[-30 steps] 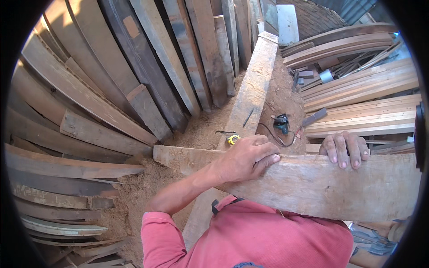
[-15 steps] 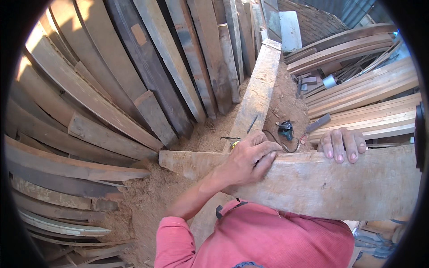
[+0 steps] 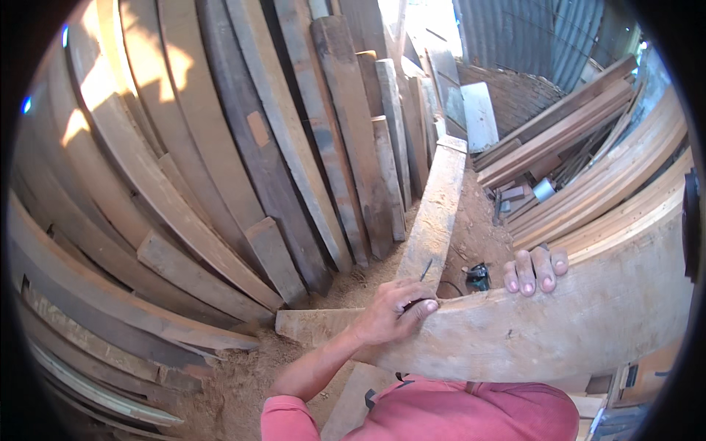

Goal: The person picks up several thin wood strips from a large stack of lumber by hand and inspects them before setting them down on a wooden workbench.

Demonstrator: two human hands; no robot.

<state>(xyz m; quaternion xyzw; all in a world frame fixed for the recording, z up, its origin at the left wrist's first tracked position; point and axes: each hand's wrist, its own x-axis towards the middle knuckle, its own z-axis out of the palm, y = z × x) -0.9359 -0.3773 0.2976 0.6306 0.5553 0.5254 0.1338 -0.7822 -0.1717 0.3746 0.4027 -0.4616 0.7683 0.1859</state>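
A wide, pale wooden plank [image 3: 507, 334] lies across in front of my body, with its narrower end off to the left. My left hand [image 3: 398, 310] is closed on its upper edge, the thumb pressed toward the curled fingers. What may lie inside those fingers is hidden. Just beyond that hand, a thin dark stick-like piece [image 3: 426, 270] shows against a long beam. My right hand [image 3: 535, 270] hooks its fingers over the same plank edge farther right; the rest of it is behind the wood.
The sawdust-covered beam [image 3: 434, 213] runs away from me under the plank. A dark corded power tool [image 3: 478, 277] sits on the ground beyond it. Boards [image 3: 287, 147] lean along the left, and stacked timber [image 3: 610, 176] fills the right. Corrugated sheeting [image 3: 522, 37] stands behind.
The view has tipped upward, so the scene sits lower in it. My right hand has shifted left along the plank edge, while my left hand stays on it.
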